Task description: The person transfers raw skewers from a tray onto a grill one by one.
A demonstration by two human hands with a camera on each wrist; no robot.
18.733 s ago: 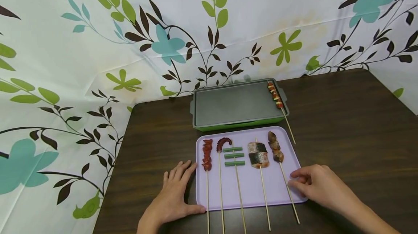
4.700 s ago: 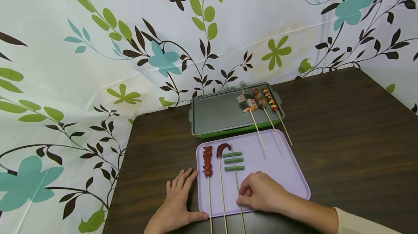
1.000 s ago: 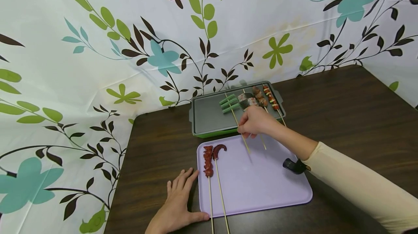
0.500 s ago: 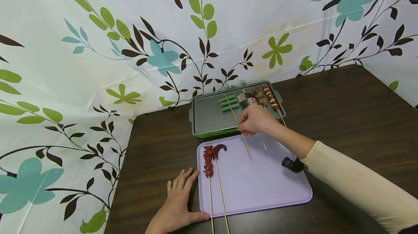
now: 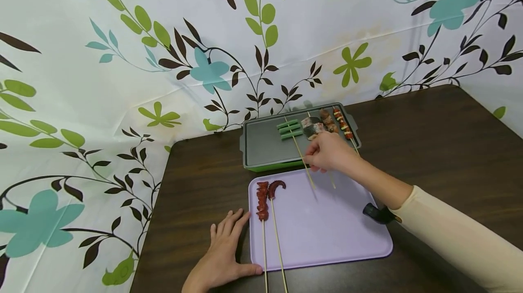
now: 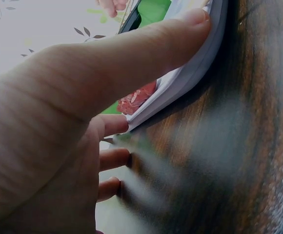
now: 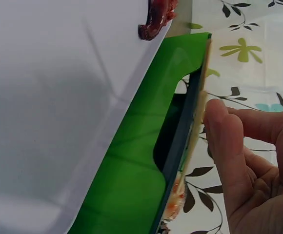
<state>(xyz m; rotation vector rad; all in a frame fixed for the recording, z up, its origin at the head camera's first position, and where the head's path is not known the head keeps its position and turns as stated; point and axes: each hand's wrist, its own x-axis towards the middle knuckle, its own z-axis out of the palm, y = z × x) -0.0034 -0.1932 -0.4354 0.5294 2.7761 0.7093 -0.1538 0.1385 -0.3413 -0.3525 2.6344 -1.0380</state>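
In the head view, my right hand point(image 5: 328, 152) is over the grill's front edge, its fingertips right beside the stick of a green onion skewer point(image 5: 290, 129). In the right wrist view, its fingertips point(image 7: 217, 109) show nothing held between them. The skewer lies on the toy grill's grey plate point(image 5: 263, 147), stick overhanging the lilac tray point(image 5: 323, 234). My left hand point(image 5: 218, 252) rests spread at the tray's left edge, thumb on its near corner. On the tray lie a red meat skewer point(image 5: 262, 202) and an octopus tentacle skewer point(image 5: 276, 188), side by side.
A fish skewer point(image 5: 312, 126), partly behind my right hand, a brown meat skewer point(image 5: 329, 120) and a red-and-yellow skewer point(image 5: 342, 122) lie at the grill's right. Dark wooden table point(image 5: 429, 156) surrounds everything. A patterned cloth point(image 5: 261, 25) hangs behind it.
Over the longer span, the brown meat, fish and green onion skewers went from tray to grill. Lately the green onions settled onto the plate and my right hand shifted slightly right, off the stick.
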